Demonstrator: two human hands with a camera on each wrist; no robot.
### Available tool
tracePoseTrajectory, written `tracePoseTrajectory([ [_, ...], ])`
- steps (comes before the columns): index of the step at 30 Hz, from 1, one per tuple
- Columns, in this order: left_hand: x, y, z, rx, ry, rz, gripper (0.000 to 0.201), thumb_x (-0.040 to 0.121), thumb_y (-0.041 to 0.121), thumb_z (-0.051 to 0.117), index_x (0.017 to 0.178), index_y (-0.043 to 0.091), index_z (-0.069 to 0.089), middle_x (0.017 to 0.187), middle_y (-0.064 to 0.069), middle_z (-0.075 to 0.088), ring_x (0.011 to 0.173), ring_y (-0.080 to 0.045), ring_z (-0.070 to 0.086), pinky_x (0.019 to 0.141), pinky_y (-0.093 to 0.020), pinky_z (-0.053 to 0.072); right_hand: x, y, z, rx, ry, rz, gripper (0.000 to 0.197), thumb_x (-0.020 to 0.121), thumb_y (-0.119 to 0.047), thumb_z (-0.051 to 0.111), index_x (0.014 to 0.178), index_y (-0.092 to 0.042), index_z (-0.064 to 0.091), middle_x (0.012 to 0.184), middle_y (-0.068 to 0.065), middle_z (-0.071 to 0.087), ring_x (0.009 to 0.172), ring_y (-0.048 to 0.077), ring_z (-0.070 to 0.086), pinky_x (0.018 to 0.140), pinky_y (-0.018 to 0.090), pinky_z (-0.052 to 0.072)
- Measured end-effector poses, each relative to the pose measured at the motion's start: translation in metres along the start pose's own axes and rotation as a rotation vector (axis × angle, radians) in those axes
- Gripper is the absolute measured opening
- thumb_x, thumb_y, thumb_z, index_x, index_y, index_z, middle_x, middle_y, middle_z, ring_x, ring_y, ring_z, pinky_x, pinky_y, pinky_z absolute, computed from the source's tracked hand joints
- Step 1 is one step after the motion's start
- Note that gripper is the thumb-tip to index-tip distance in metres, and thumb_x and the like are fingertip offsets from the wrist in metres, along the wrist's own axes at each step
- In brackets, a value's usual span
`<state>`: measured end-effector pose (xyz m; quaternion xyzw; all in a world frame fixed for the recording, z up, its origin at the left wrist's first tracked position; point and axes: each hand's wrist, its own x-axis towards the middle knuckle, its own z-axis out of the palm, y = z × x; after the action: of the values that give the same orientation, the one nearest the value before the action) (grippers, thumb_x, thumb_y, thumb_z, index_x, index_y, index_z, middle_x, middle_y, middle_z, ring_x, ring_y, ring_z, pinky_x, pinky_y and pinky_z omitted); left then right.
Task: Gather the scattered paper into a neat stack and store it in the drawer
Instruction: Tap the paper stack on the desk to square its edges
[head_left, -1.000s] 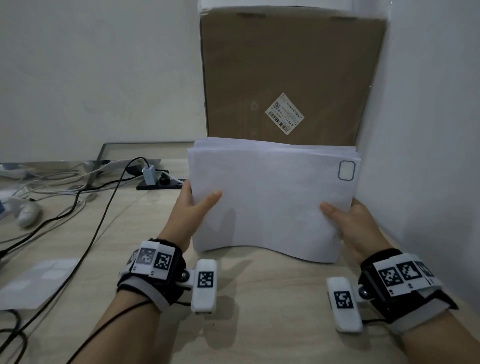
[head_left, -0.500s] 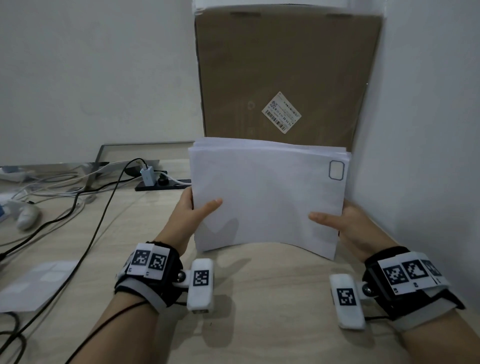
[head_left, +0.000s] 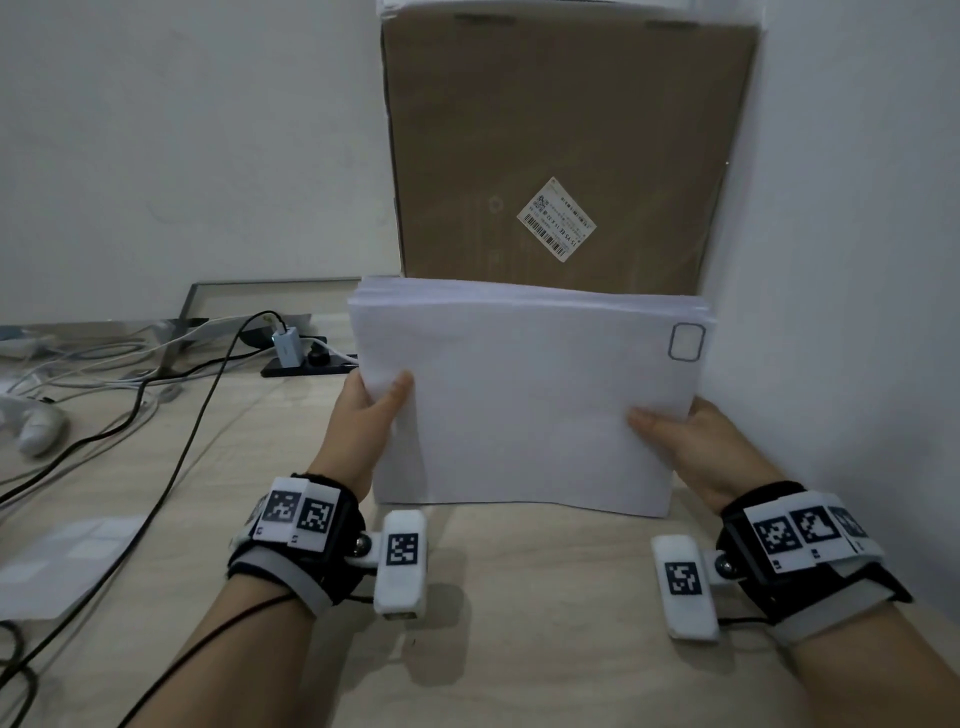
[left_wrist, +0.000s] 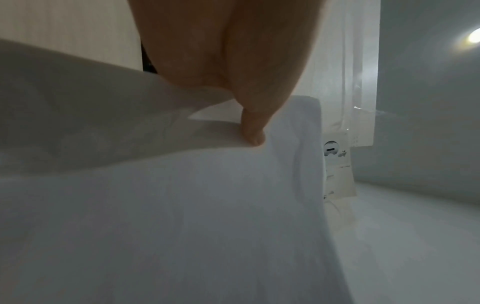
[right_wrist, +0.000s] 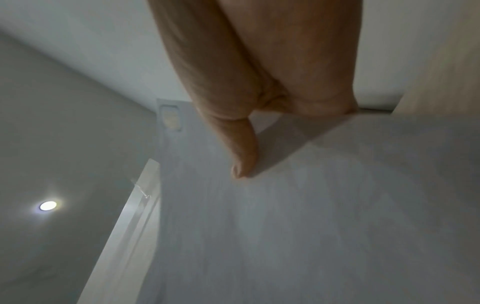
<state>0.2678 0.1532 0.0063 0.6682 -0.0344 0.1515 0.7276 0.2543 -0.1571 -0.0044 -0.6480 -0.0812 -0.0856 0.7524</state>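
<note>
A stack of white paper (head_left: 524, 400) stands upright on its lower edge on the wooden desk (head_left: 519, 623), in front of a cardboard box. My left hand (head_left: 371, 410) grips its left edge, thumb on the front sheet. My right hand (head_left: 670, 431) grips the right edge, thumb lying across the front. The left wrist view shows the paper (left_wrist: 207, 216) filling the frame with my thumb (left_wrist: 253, 131) pressed on it. In the right wrist view my thumb (right_wrist: 242, 156) lies on the paper (right_wrist: 311, 205). No drawer is in view.
A tall cardboard box (head_left: 561, 150) leans against the wall behind the paper. A white wall (head_left: 857, 260) stands close on the right. Black cables (head_left: 171, 415), a charger (head_left: 288, 345) and a loose white sheet (head_left: 62, 561) lie to the left.
The stack has dropped and its bottom edge now sits flat on the desk instead of bowing above it. Both hands have slid slightly along the side edges.
</note>
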Motion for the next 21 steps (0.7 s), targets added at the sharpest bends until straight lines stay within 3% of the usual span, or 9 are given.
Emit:
tracePoseTrajectory([
  [2,0.0,0.001,0.003,-0.001,0.028,-0.004,0.035,0.095,0.023,0.057,0.128,0.012,0.05,0.116,0.0,0.065,0.1,-0.013,0.064,0.073,-0.024,0.05,0.002,0.002,0.001,0.027,0.059,0.001,0.05,0.061,-0.037,0.084,0.102,-0.014,0.067,0.097,0.002,0.075,0.083,0.014,0.072,0.069,0.025,0.058],
  [4,0.001,0.0,0.001,-0.005,0.063,-0.005,0.039,0.094,0.023,0.058,0.129,0.011,0.047,0.118,-0.003,0.063,0.102,-0.015,0.063,0.073,-0.023,0.048,0.0,0.001,0.004,0.08,0.106,0.009,0.018,0.082,-0.014,0.069,0.1,-0.013,0.066,0.094,0.002,0.075,0.079,0.012,0.072,0.064,0.023,0.057],
  [6,0.003,-0.004,-0.002,0.012,0.095,-0.013,0.053,0.091,0.027,0.063,0.137,0.015,0.04,0.13,-0.007,0.055,0.113,-0.018,0.057,0.084,-0.027,0.046,-0.001,0.001,0.006,0.129,0.151,0.015,0.016,0.086,-0.006,0.062,0.1,-0.013,0.066,0.089,-0.003,0.076,0.079,0.011,0.072,0.061,0.021,0.057],
  [8,0.005,-0.01,-0.007,0.078,0.105,-0.082,0.08,0.084,0.041,0.068,0.148,0.02,0.025,0.146,-0.004,0.039,0.127,-0.018,0.044,0.098,-0.032,0.037,-0.001,-0.001,0.009,0.201,0.19,0.015,0.022,0.082,-0.011,0.065,0.104,-0.011,0.066,0.094,-0.001,0.075,0.087,0.014,0.072,0.066,0.023,0.058],
  [11,0.0,-0.017,-0.003,0.018,-0.049,-0.323,0.128,0.052,0.064,0.075,0.153,0.028,0.004,0.155,-0.008,0.026,0.133,-0.027,0.039,0.108,-0.041,0.036,-0.001,-0.002,0.012,0.353,0.241,0.06,0.03,0.085,-0.011,0.063,0.115,-0.007,0.064,0.107,0.005,0.073,0.1,0.02,0.069,0.077,0.03,0.059],
  [14,-0.012,-0.017,0.019,-0.158,-0.319,-0.469,0.14,0.04,0.065,0.083,0.153,0.03,0.008,0.154,-0.007,0.031,0.121,-0.026,0.05,0.092,-0.035,0.047,-0.003,-0.004,0.015,0.428,0.192,0.112,0.026,0.091,-0.012,0.057,0.117,-0.011,0.063,0.113,0.005,0.071,0.107,0.021,0.066,0.089,0.037,0.055],
  [15,-0.016,-0.016,0.029,-0.185,-0.39,-0.453,0.138,0.038,0.064,0.086,0.152,0.03,0.016,0.152,-0.005,0.036,0.121,-0.024,0.052,0.089,-0.033,0.049,-0.004,-0.003,0.017,0.444,0.161,0.128,0.03,0.092,-0.014,0.055,0.121,-0.011,0.061,0.118,0.005,0.069,0.111,0.022,0.064,0.096,0.042,0.051],
  [17,-0.021,-0.016,0.045,-0.257,-0.45,-0.322,0.111,0.056,0.056,0.083,0.148,0.021,0.031,0.147,-0.005,0.046,0.124,-0.025,0.054,0.094,-0.035,0.051,-0.007,-0.001,0.024,0.469,0.106,0.164,0.035,0.094,-0.016,0.053,0.128,-0.011,0.057,0.122,0.005,0.066,0.114,0.022,0.062,0.1,0.045,0.047],
  [21,-0.033,-0.002,0.062,-0.479,-0.315,-0.127,0.05,0.094,0.018,0.057,0.141,0.009,0.043,0.135,-0.011,0.058,0.123,-0.029,0.056,0.1,-0.044,0.049,-0.011,0.003,0.037,0.5,-0.004,0.252,0.035,0.094,-0.017,0.051,0.129,-0.013,0.056,0.123,0.005,0.066,0.11,0.022,0.065,0.088,0.041,0.055],
])
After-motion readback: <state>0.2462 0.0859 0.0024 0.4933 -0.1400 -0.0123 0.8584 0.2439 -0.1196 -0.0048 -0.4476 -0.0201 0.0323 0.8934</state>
